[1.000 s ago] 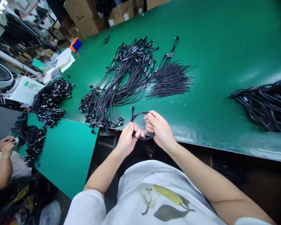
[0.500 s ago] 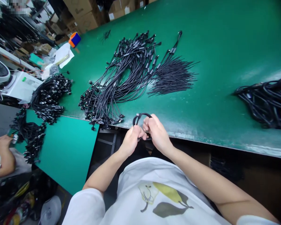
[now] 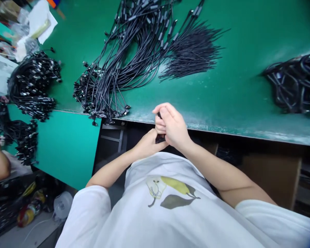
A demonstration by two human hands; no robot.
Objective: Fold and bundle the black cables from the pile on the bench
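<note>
In front of my shirt, just off the table's near edge, my two hands meet around a coiled black cable (image 3: 159, 115). Most of that coil is hidden by the fingers; only small dark bits show. My right hand (image 3: 173, 124) is closed on it, fingers curled in and thumb side up. My left hand (image 3: 147, 144) sits lower and to the left, pressed against the right hand, its thumb reaching under the right palm. Its fingertips are covered. Beyond them lie a heap of black cables with connectors (image 3: 134, 65) and a bundle of thin black ties (image 3: 193, 51).
On the green table (image 3: 237, 86), dark coiled cables (image 3: 294, 82) lie at the right. Another cable bundle (image 3: 33, 82) is at the left, near papers (image 3: 40, 22). A lower green board (image 3: 67, 148) adjoins the table. A co-worker's arm (image 3: 0, 162) shows at the far left.
The view has tipped downward. The cable loop that stood out above both hands is now mostly covered by them. My right hand has closed over it, and my left has shifted beneath.
</note>
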